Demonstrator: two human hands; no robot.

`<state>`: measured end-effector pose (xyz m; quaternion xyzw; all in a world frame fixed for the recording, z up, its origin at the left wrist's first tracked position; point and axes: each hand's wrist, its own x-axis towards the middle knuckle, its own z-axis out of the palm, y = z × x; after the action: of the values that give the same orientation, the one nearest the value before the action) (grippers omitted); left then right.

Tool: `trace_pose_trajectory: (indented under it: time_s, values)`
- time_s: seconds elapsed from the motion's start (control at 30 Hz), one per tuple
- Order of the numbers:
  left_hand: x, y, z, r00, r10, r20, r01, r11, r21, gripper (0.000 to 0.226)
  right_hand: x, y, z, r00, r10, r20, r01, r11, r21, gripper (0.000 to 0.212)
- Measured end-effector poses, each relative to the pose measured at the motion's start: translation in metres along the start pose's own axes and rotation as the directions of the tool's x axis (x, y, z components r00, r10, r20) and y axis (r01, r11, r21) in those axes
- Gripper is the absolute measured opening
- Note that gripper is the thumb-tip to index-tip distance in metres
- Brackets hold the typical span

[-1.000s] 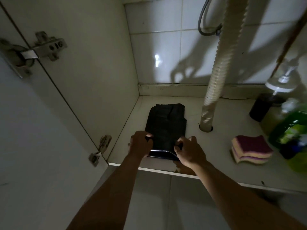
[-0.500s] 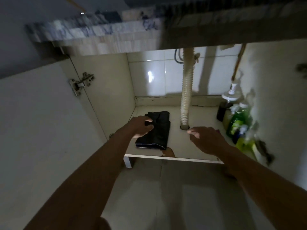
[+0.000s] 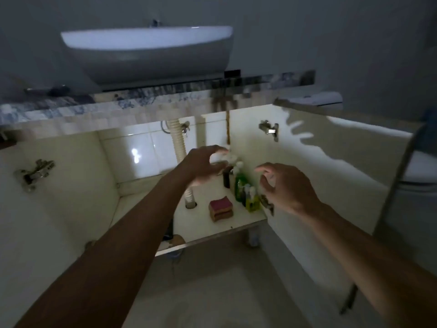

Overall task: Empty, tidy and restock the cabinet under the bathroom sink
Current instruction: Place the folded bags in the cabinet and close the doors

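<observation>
Left hand [image 3: 203, 165]: fingers [image 3: 216, 149] curved and spread, gripping nothing, held in front of the white cap of the tallest bottle [image 3: 226, 176] at the cabinet's right side; whether they touch the cap cannot be told. Right hand [image 3: 287, 187]: fingers [image 3: 266, 169] likewise spread and curled, empty, just right of the bottle row and apart from it. Bottles stand upright along the right wall: dark bottle at the back, green bottle [image 3: 240, 185] in front of it, yellow bottle [image 3: 252, 202] nearest the front edge, packed close together. Stacked sponges [image 3: 221, 208], maroon top layer, sit on the cabinet floor [image 3: 246, 217] to the left of the bottles, apart from them. Corrugated drain pipe [image 3: 178, 144] comes down from above and enters a hole in the floor left of the sponges. Both doors open; right door [image 3: 331, 162] carries the shadow of a spread hand. White basin [image 3: 146, 52] sits on the marbled countertop [image 3: 71, 107] above. Dim lighting, detail soft.
</observation>
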<state>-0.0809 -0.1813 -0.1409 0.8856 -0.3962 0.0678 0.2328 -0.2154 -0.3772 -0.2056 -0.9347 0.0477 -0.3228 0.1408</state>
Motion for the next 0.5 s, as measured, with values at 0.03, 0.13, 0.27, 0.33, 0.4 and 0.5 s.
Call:
trace_pose_trajectory:
  time_s: [0.03,0.13,0.27,0.33,0.4,0.5]
  values:
    - [0.008,0.015,-0.003,0.998,0.057,-0.021,-0.057,0.998,-0.008,0.043,-0.005,0.005,-0.011,0.999,0.008,-0.049,-0.010,0.999,-0.030,0.032]
    - [0.027,0.067,0.001,0.978,0.199,-0.060,-0.204,0.975,-0.084,0.045,-0.027,0.021,-0.040,0.987,0.010,-0.159,-0.028,0.993,-0.112,0.038]
    - [0.041,0.134,0.016,0.922,0.374,-0.099,-0.386,0.907,-0.168,0.046,-0.063,0.039,-0.077,0.944,-0.081,-0.319,0.001,0.970,-0.244,0.033]
    - [0.045,0.163,0.022,0.874,0.468,-0.128,-0.484,0.860,-0.160,0.048,-0.080,0.045,-0.092,0.891,-0.164,-0.424,0.026,0.950,-0.312,0.028]
    - [0.047,0.189,0.025,0.839,0.523,-0.149,-0.543,0.822,-0.172,0.048,-0.091,0.053,-0.103,0.825,-0.173,-0.538,-0.027,0.939,-0.342,0.026]
    - [0.046,0.221,0.035,0.795,0.593,-0.123,-0.606,0.771,-0.195,0.050,-0.106,0.073,-0.117,0.762,0.086,-0.641,-0.245,0.956,-0.163,0.040]
